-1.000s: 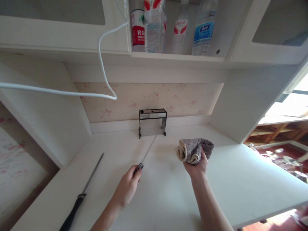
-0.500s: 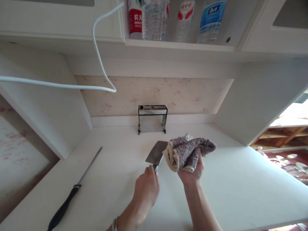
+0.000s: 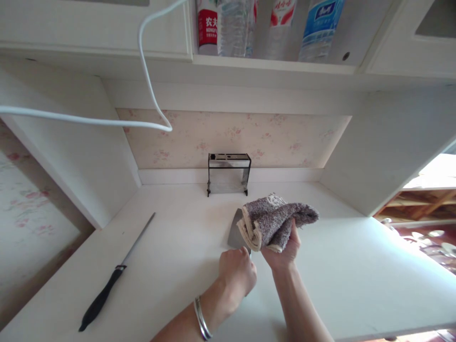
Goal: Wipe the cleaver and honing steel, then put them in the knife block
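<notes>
— Head view, what's on the white worktop [image 3: 171,266]?
— A black-handled sharpening steel [image 3: 114,276] lies near its left edge; a steel knife rack [image 3: 228,174] stands at the back edge under the floral wall; bottles sit on the shelf above.
— And the hands?
— Mid-worktop, left hand [image 3: 238,274] is closed round the handle of a broad steel cleaver [image 3: 235,230]; right hand [image 3: 283,246] grips a folded grey towel [image 3: 274,219] against the blade. Right side lies open

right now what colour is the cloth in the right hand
Mottled grey-brown with a cream edge; the cloth shows best in the head view, bunched in the right hand.
</notes>
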`<state>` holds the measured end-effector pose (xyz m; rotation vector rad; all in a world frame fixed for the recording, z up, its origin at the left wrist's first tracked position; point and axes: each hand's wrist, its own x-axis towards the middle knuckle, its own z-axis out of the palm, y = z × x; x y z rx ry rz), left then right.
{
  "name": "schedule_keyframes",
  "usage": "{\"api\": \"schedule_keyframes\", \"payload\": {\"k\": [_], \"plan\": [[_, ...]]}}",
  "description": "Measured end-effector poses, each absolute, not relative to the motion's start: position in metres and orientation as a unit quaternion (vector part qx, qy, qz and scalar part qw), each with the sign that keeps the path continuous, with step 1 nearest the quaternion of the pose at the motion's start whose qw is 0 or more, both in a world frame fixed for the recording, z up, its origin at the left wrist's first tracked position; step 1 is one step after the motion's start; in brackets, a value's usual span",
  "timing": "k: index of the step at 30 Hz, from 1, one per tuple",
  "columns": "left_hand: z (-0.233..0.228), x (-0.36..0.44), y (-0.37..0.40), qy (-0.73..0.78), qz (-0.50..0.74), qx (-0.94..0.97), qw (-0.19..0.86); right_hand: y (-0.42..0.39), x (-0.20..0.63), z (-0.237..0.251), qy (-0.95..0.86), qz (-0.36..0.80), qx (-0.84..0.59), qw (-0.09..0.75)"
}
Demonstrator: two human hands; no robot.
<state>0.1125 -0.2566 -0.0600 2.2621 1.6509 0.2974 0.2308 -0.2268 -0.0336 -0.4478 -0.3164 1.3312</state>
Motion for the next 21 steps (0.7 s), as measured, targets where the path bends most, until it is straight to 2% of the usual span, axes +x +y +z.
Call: {"api": "schedule_keyframes", "payload": {"k": [4, 8, 11, 15, 21], "plan": [[-0.062, 0.105, -0.255, 0.564, 0.126, 0.793, 0.193, -0.227, 0.229, -0.039, -0.169, 0.599, -0.215, 0.752], [-0.053, 0.056, -0.241, 0.551, 0.191, 0.77, 0.257, -0.226, 0.233, -0.045, -0.182, 0.581, -0.248, 0.753], [-0.041, 0.013, -0.225, 0.526, 0.356, 0.658, 0.405, -0.227, 0.229, -0.047, -0.212, 0.575, -0.286, 0.736], [-0.033, -0.014, -0.211, 0.376, 0.544, 0.457, 0.595, -0.228, 0.195, -0.044, -0.308, 0.588, -0.354, 0.659], [-0.044, -0.016, -0.212, 0.295, 0.523, 0.373, 0.708, -0.219, 0.126, -0.034, -0.405, 0.535, -0.43, 0.604]]}}
